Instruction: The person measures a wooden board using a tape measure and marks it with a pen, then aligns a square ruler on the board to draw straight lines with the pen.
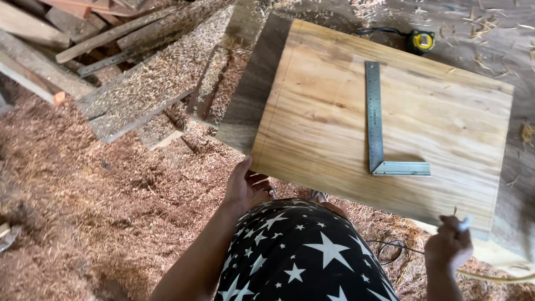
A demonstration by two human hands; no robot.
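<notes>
- Hands first: the left hand (pixel 245 187) sits low in the middle of the frame, fingers curled over the near-left corner of the wooden board (pixel 334 128) and gripping its edge.
- The right hand (pixel 448 245), at the lower right, is clenched around a small pale object, perhaps a pencil or chalk; it is too blurred to tell.
- Step, as I judge it: steadying the board for marking out, with the hand at the corner holding it in position.
- The next move seems to call for a firm hold at that corner while the other hand comes to the square.
- A steel try square (pixel 376 125) lies flat on the board, right of centre.
- A yellow tape measure (pixel 422 40) rests beyond the far edge, upper right.
- Sawdust (pixel 83 195) covers the floor at left; offcut planks (pixel 83 33) pile in the upper left.
</notes>
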